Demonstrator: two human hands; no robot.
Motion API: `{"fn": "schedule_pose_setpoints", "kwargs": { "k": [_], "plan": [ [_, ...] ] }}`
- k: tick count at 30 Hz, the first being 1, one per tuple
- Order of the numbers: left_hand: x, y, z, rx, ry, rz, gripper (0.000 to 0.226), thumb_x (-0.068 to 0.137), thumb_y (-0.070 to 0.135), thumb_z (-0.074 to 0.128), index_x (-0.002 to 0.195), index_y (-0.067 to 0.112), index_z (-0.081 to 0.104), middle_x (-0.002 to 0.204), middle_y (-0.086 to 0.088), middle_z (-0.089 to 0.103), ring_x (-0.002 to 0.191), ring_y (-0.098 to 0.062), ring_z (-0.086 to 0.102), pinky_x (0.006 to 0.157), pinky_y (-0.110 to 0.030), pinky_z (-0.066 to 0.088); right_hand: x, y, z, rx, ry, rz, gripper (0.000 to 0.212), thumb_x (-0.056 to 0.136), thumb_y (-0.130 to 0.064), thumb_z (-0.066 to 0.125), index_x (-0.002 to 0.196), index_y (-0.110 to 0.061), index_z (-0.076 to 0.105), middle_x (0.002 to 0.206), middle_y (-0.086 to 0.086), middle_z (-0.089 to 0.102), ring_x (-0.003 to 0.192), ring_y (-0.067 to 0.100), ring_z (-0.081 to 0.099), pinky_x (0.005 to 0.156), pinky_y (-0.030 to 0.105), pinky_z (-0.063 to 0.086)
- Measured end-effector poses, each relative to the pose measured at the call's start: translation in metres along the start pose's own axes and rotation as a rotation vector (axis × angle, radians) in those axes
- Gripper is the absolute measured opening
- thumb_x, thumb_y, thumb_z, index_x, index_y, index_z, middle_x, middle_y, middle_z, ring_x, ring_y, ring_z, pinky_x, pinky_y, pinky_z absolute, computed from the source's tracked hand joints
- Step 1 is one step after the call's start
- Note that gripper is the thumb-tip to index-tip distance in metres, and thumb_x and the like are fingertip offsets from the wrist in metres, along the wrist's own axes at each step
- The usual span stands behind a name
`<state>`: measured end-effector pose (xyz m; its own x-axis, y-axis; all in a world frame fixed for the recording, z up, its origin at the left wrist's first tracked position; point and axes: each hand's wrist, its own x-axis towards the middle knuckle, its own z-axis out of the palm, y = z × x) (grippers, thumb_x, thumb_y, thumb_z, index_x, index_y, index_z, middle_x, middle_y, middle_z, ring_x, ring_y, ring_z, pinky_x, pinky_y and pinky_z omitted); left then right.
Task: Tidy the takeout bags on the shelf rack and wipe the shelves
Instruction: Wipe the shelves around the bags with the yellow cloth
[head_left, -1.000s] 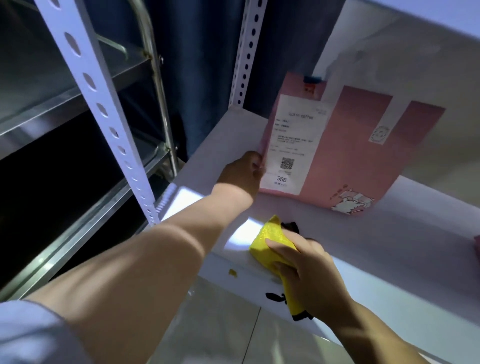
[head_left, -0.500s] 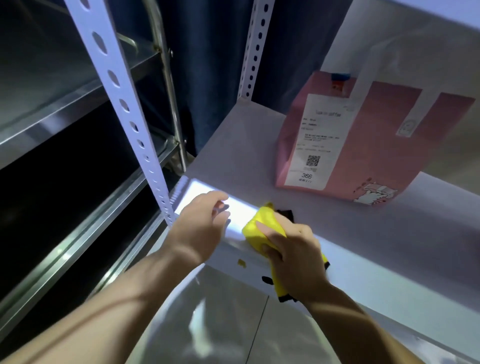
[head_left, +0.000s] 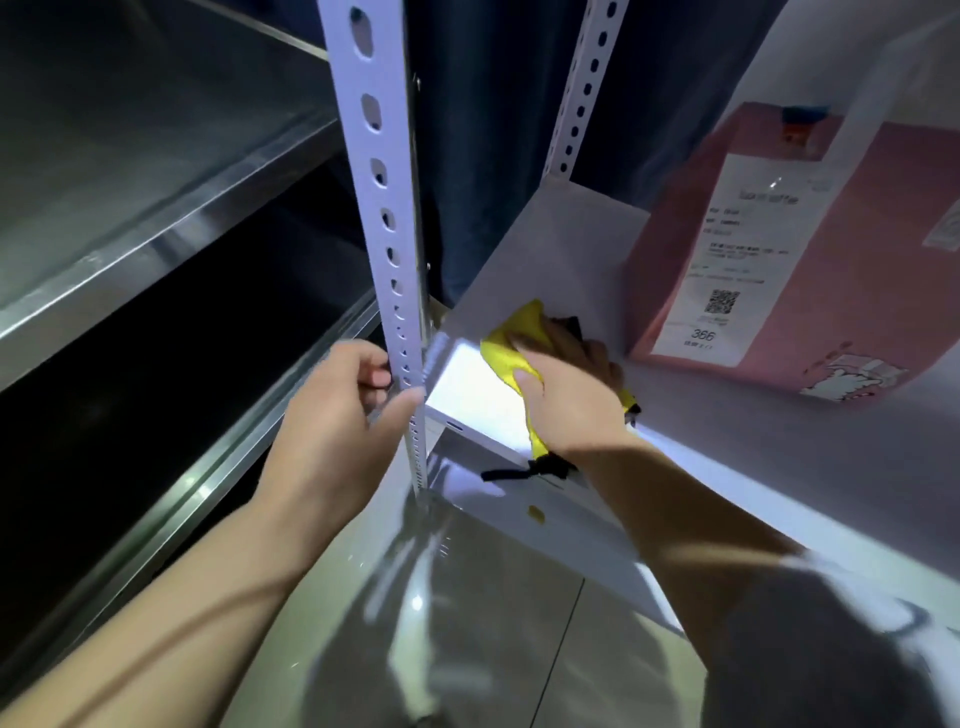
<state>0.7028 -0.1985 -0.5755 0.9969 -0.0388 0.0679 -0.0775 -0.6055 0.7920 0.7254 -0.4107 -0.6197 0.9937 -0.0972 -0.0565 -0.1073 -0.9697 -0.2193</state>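
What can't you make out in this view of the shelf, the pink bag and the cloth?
Head view:
Pink bag: right side cut off by the frame edge.
Receipt: small print blurred; only 366 reads.
Yellow cloth: mostly under the right hand.
Steel rack: space under its shelf lost in darkness.

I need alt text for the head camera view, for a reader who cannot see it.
A person's right hand holds a yellow cloth against the front left corner of a white shelf, while the left hand grips the rack's perforated upright post. A pink takeout bag with a printed receipt stands further back on the same shelf.
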Motion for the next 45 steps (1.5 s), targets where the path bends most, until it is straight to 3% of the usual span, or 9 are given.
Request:
{"fn": "schedule_pose_setpoints", "kwargs": {
  "k": [6,9,16,24,27,33,37,41,45],
  "plan": [
    [0.021,0.023,-0.006,-0.125,-0.012,0.112,0.04,0.079,0.034,0.066,0.098,0.058,0.04,0.1,0.027,0.056,0.094,0.005,0.055,0.072,-0.015,0.044,-0.027,0.014,0.002,0.061,-0.113,-0.338,0.04,0.095,-0.038,0.044,0.133,-0.05,0.039,0.152,-0.012,0.025,0.122,0.026,0.037,0.096,0.036,0.03],
    [0.029,0.023,-0.008,-0.106,-0.024,0.133,0.033,0.083,0.032,0.064,0.092,0.056,0.042,0.095,0.032,0.058,0.084,0.009,0.058,0.063,-0.004,0.042,0.012,0.028,0.001,0.083,-0.156,-0.265,0.042,0.095,-0.041,0.037,0.136,-0.05,0.033,0.153,-0.008,0.026,0.13,0.026,0.032,0.107,0.039,0.027],
    [0.031,0.016,-0.007,-0.068,-0.035,0.144,0.039,0.083,0.032,0.061,0.091,0.062,0.038,0.092,0.026,0.06,0.086,0.008,0.057,0.069,-0.011,0.042,0.069,-0.004,0.009,-0.041,0.063,0.102,0.04,0.095,-0.035,0.042,0.134,-0.044,0.039,0.153,-0.006,0.025,0.123,0.033,0.031,0.096,0.044,0.027],
    [0.03,0.015,-0.008,-0.096,-0.062,0.118,0.033,0.084,0.03,0.059,0.093,0.055,0.04,0.092,0.021,0.061,0.086,0.001,0.059,0.078,-0.03,0.051,-0.022,0.0,-0.001,0.05,-0.095,-0.27,0.037,0.092,-0.042,0.04,0.128,-0.048,0.047,0.15,-0.01,0.033,0.115,0.029,0.044,0.091,0.036,0.034],
    [0.027,0.016,-0.006,-0.134,-0.058,0.139,0.033,0.086,0.027,0.059,0.092,0.055,0.041,0.092,0.017,0.061,0.083,0.002,0.06,0.068,-0.015,0.048,-0.038,0.021,-0.008,0.027,-0.067,-0.259,0.036,0.091,-0.034,0.052,0.126,-0.044,0.052,0.147,-0.008,0.038,0.112,0.032,0.047,0.089,0.041,0.04],
    [0.02,0.017,0.005,-0.262,-0.003,0.12,0.031,0.09,0.019,0.057,0.096,0.047,0.045,0.095,0.007,0.06,0.079,0.002,0.059,0.056,0.0,0.041,-0.056,0.051,-0.005,0.041,0.01,0.061,0.041,0.093,-0.038,0.043,0.132,-0.052,0.039,0.125,0.003,0.052,0.108,0.033,0.045,0.087,0.039,0.034],
    [0.007,0.017,0.018,-0.265,0.042,0.107,0.037,0.087,0.016,0.059,0.116,0.034,0.044,0.115,0.003,0.053,0.099,-0.006,0.055,0.066,0.0,0.042,-0.07,0.043,0.004,0.056,0.102,0.151,0.04,0.094,-0.035,0.043,0.132,-0.048,0.042,0.136,-0.004,0.044,0.107,0.031,0.04,0.09,0.038,0.03],
    [-0.022,0.013,0.033,-0.168,0.06,0.026,0.057,0.085,0.02,0.063,0.136,0.022,0.036,0.128,0.006,0.04,0.115,-0.005,0.044,0.098,-0.029,0.042,-0.096,0.04,0.008,0.086,0.125,0.14,0.038,0.093,-0.035,0.045,0.128,-0.048,0.046,0.146,-0.012,0.036,0.112,0.028,0.038,0.09,0.039,0.029],
    [-0.063,0.004,0.052,-0.036,-0.062,0.035,0.048,0.085,0.019,0.063,0.131,0.017,0.046,0.127,-0.002,0.045,0.111,-0.007,0.045,0.092,-0.025,0.04,-0.13,0.045,0.006,0.115,0.12,0.052,0.04,0.085,-0.033,0.047,0.124,-0.04,0.056,0.141,-0.003,0.047,0.101,0.037,0.047,0.086,0.043,0.036]
  ]
}}
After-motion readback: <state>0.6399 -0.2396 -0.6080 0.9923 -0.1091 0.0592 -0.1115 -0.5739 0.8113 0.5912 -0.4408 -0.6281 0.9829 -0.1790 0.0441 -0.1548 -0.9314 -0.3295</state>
